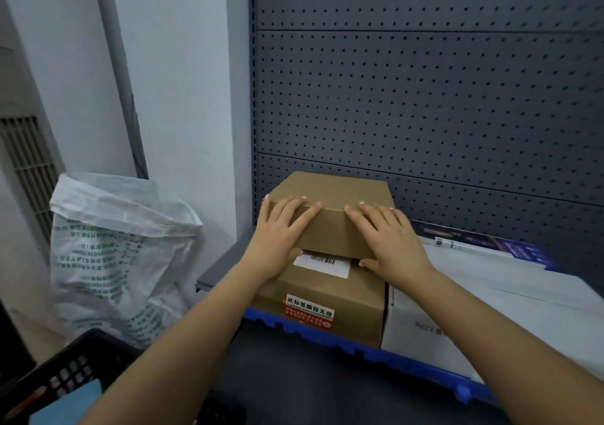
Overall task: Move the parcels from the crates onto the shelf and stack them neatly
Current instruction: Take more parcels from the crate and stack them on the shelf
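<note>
The upper brown parcel (330, 205) rests on a lower brown parcel (327, 293) at the left end of the shelf (222, 271), near the pegboard panel (425, 97), with open room above. The left hand (282, 228) and right hand (389, 238) press its front with straight fingers, clasping nothing. A white box (490, 293) touches the lower parcel's right side. The black crate (65, 375) holds something blue; a white sack (114, 244) stands left of the shelf.

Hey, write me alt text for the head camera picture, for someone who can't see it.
The left hand and right hand rest on a brown box stacked on a labelled box, fingers flat over its top. A white box sits to the right, a grey pegboard stands behind, and a white sack and dark crate are at left.
</note>
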`<state>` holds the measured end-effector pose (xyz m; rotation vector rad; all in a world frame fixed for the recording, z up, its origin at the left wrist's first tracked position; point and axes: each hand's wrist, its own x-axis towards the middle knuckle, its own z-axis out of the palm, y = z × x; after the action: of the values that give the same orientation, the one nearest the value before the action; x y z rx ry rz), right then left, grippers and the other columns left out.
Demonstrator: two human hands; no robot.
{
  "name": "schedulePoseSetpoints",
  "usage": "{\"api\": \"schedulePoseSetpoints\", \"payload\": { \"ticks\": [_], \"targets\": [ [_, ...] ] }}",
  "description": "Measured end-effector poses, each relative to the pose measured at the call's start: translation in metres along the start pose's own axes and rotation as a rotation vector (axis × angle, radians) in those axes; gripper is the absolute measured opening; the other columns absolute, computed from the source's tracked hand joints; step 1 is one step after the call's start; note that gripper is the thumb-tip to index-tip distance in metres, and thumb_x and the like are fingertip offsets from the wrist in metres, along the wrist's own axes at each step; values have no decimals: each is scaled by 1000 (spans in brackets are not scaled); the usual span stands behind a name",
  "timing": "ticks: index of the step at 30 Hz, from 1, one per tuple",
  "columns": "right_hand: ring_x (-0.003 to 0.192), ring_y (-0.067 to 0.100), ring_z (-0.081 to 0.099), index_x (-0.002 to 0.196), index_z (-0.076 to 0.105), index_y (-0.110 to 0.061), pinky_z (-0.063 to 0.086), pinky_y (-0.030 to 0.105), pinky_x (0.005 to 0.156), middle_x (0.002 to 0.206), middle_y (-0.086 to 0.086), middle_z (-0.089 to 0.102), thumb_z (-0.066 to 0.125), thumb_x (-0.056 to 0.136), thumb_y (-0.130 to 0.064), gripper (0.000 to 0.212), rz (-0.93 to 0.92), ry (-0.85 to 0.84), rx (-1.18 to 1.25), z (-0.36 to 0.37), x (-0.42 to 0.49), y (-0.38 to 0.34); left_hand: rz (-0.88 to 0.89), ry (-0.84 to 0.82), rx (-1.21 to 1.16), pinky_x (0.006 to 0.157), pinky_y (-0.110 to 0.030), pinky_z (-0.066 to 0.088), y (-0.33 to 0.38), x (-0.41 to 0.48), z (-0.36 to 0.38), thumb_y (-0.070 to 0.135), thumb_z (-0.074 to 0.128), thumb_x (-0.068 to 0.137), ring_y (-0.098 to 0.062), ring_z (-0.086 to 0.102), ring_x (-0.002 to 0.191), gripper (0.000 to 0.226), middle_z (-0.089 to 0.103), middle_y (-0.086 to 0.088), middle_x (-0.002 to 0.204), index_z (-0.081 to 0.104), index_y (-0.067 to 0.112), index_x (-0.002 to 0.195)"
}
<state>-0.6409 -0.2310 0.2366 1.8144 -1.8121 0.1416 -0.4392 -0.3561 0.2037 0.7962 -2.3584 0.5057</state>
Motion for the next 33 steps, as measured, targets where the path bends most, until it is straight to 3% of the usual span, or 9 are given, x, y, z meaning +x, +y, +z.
{"api": "schedulePoseSetpoints", "payload": {
  "ticks": [6, 9, 12, 17, 23, 33],
  "targets": [
    [129, 30, 41, 147, 31, -25, 31, 49, 107, 143, 9, 43, 82, 68, -36, 95, 23, -1, 33, 9, -1, -4, -34, 7, -72, 113, -60, 9, 0, -6, 11, 27, 78, 72, -25, 28, 137, 92, 37, -4, 146, 26, 30, 147],
    [140, 27, 23, 150, 18, -30, 19, 53, 113, 153, 4, 27, 69, 84, -32, 84, 79, -27, 98, 11, 0, -11, -100, 28, -135, 112, -63, 11, 6, -6, 11, 28, 69, 81, -24, 26, 139, 75, 37, -3, 147, 30, 31, 145],
    [143, 26, 15, 151, 13, -30, 18, 53, 113, 156, 4, 20, 63, 89, -28, 80, 118, -34, 123, 11, -2, -17, -162, 41, -204, 111, -64, 12, 16, -5, 11, 27, 64, 86, -27, 23, 141, 65, 36, -6, 148, 33, 28, 144],
    [144, 28, 16, 151, 16, -29, 19, 54, 113, 155, 6, 23, 62, 89, -25, 77, 137, -4, 128, 13, -3, -20, -214, 24, -252, 114, -54, 1, 26, -4, 13, 32, 56, 92, -25, 6, 146, 64, 21, -5, 155, 26, 29, 148],
    [143, 28, 17, 150, 17, -30, 17, 53, 114, 155, 5, 23, 64, 88, -26, 78, 178, 3, 133, 17, -2, -18, -237, -70, -251, 117, -48, -1, 33, 0, 14, 30, 45, 98, -22, -13, 146, 65, -3, -3, 160, 7, 32, 151],
    [142, 28, 21, 150, 21, -29, 22, 53, 113, 154, 6, 27, 68, 85, -27, 80, 180, -3, 111, 18, -2, -17, -240, -66, -272, 118, -48, 1, 34, 0, 12, 24, 40, 100, -23, -12, 146, 60, 0, -4, 160, 9, 30, 151]
  ]
}}
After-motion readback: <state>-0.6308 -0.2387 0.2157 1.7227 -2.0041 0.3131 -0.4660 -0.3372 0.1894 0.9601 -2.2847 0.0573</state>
